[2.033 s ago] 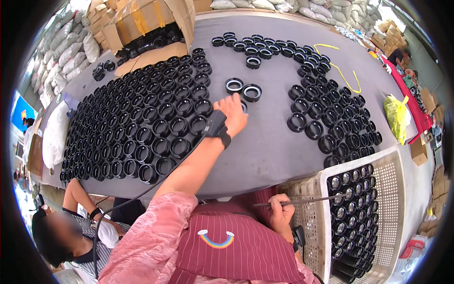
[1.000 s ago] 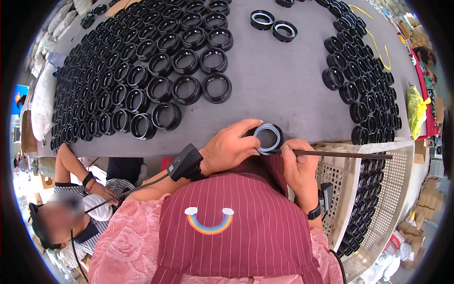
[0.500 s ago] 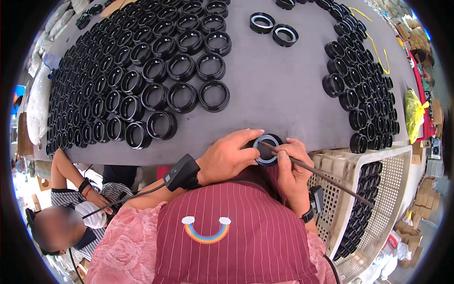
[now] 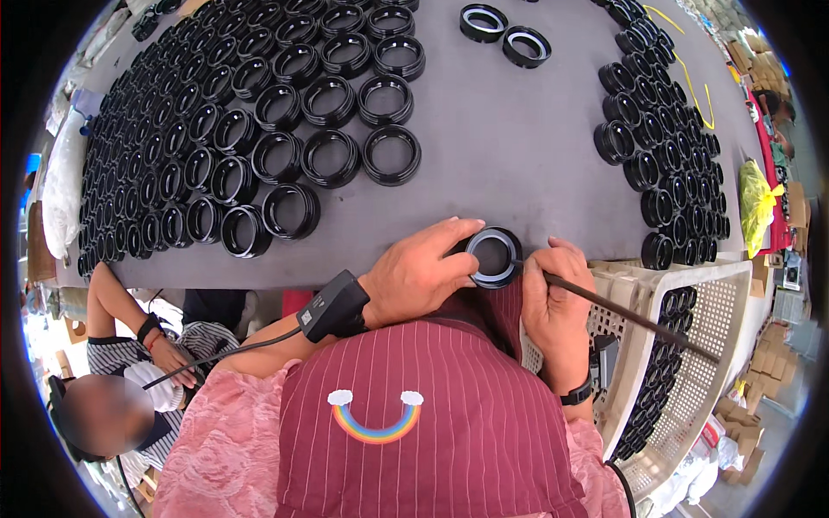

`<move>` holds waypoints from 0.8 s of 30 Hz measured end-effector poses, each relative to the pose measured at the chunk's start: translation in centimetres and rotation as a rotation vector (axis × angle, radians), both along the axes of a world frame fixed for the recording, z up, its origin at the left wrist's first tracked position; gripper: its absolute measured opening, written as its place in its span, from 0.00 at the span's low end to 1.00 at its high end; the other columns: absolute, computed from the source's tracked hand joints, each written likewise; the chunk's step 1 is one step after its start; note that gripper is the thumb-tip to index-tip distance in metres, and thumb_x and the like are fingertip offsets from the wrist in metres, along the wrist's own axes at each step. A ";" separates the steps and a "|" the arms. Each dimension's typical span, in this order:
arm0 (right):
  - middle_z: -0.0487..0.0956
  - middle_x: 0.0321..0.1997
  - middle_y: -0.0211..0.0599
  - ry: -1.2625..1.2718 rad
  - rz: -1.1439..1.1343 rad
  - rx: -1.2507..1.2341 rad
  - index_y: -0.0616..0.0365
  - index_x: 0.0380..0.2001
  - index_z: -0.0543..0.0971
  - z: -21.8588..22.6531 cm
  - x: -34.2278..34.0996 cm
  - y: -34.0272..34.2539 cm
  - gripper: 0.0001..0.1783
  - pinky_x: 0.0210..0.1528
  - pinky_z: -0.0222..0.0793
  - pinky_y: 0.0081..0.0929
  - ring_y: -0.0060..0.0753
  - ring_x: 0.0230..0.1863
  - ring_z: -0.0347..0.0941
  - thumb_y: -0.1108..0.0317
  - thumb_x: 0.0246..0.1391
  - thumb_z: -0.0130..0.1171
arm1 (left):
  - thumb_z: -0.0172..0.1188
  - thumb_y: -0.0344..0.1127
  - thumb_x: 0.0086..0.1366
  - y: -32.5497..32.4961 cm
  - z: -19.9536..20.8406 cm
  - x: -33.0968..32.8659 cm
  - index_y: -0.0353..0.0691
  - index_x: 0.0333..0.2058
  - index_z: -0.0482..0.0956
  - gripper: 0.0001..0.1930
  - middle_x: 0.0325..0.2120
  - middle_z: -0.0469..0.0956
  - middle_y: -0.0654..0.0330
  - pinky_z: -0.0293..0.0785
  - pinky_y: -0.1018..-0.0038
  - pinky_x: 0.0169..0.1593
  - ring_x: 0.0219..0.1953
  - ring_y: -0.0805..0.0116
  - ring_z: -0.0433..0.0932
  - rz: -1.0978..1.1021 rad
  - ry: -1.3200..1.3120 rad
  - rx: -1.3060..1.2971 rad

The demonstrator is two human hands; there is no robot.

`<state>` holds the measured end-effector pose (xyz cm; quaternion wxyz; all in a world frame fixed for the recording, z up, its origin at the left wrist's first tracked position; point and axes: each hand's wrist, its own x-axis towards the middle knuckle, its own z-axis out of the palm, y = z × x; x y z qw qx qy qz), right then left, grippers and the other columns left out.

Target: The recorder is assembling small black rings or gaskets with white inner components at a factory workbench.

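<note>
My left hand point(image 4: 425, 269) is closed on a black ring point(image 4: 495, 280) with a pale inner band, holding it at the table's near edge with thumb and fingers on its left side. A long thin dark rod point(image 4: 635, 318) is gripped in my right hand point(image 4: 557, 298). The rod's tip lies at the right rim of the ring; whether it touches is hard to tell. Rows of black rings point(image 4: 331, 158) stand to the left, and two rings with pale bands, one of them this ring point(image 4: 527, 47), lie apart at the far middle.
More black rings point(image 4: 640, 170) are grouped on the table's right side, beside a yellow cord point(image 4: 691, 82). A perforated plastic crate point(image 4: 704, 345) holding rings stands by my right arm. At the lower left, a person point(image 4: 164, 363) in a striped top is beside the table.
The rod's tip has moved from inside the ring's opening to its right rim. My right hand has shifted right and the ring now faces up more openly.
</note>
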<state>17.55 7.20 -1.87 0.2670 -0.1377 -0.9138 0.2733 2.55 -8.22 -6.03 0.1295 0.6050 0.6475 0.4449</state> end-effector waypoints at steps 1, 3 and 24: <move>0.74 0.23 0.39 -0.006 0.014 -0.013 0.59 0.28 0.75 0.0 0.0 -0.1 0.05 0.49 0.74 0.47 0.47 0.27 0.73 0.80 0.49 0.59 | 0.68 0.27 0.54 0.0 -0.1 -0.1 0.36 0.38 0.79 0.12 0.55 0.72 0.44 0.73 0.58 0.59 0.55 0.45 0.74 -0.008 -0.005 -0.001; 0.74 0.22 0.37 -0.002 0.030 -0.039 0.59 0.27 0.74 -0.4 0.3 -0.4 0.05 0.49 0.74 0.47 0.44 0.26 0.74 0.80 0.49 0.59 | 0.68 0.27 0.54 0.1 -0.3 -0.3 0.36 0.38 0.79 0.12 0.55 0.72 0.44 0.73 0.57 0.59 0.55 0.45 0.74 -0.007 -0.013 0.011; 0.82 0.33 0.36 0.073 0.096 -0.257 0.58 0.34 0.80 -1.9 0.0 -2.0 0.03 0.46 0.65 0.35 0.38 0.32 0.77 0.76 0.56 0.60 | 0.73 0.39 0.51 0.2 -0.4 0.2 0.34 0.59 0.68 0.37 0.50 0.76 0.46 0.67 0.53 0.62 0.53 0.45 0.74 0.033 -0.034 0.040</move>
